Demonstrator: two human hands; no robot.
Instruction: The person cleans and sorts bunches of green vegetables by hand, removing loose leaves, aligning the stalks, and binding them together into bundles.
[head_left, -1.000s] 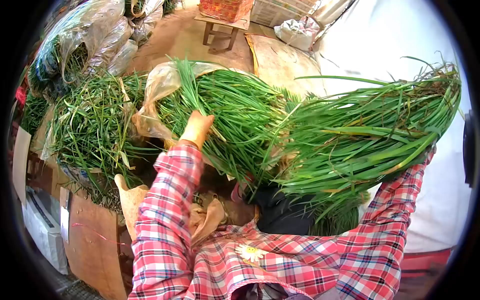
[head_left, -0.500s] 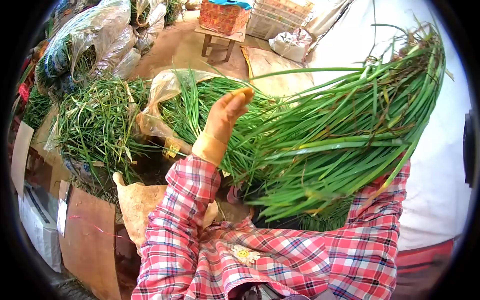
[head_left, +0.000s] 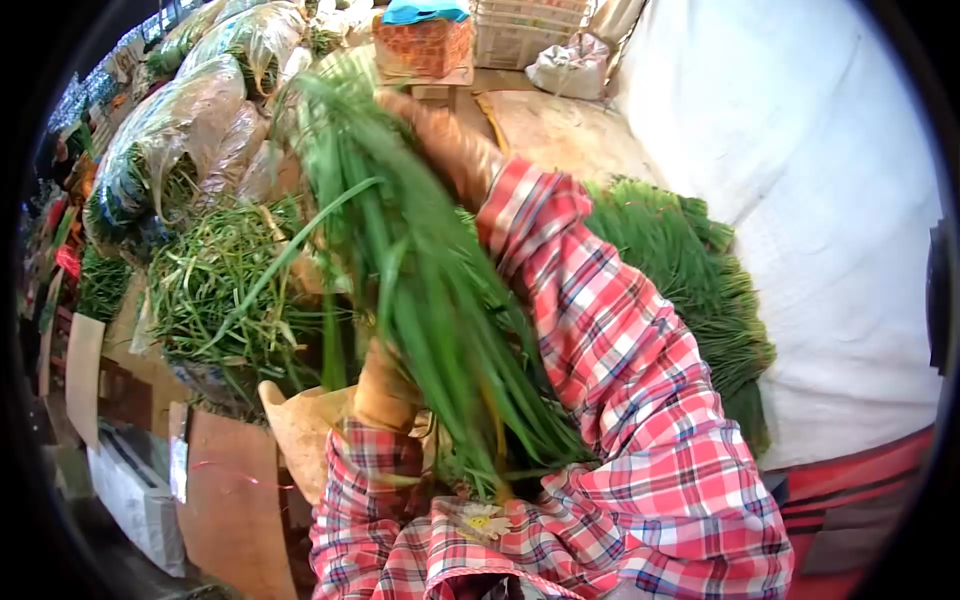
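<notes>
A long bundle of green chives (head_left: 400,230) hangs slantwise in front of me, its upper end at the far left and its leaves trailing toward my lap. My right hand (head_left: 445,145) grips it near the top; motion blurs the fingers, and leaves cover some of them. Lower down, my left hand (head_left: 385,385) is beside the hanging leaves, its fingers hidden behind them. To the right, beyond my right sleeve, lies a neat pile of chives (head_left: 690,270).
A heap of loose leaves (head_left: 230,275) stands on the left, with plastic-wrapped bundles (head_left: 185,120) behind it. A brown board (head_left: 235,500) and a white box (head_left: 135,500) are at lower left. White sheeting (head_left: 830,220) lines the right. A red box (head_left: 423,45) stands at the back.
My right hand has swung the chives from the right across to the upper left. My left hand has dropped lower, behind the leaves. The pile on the right has come into view.
</notes>
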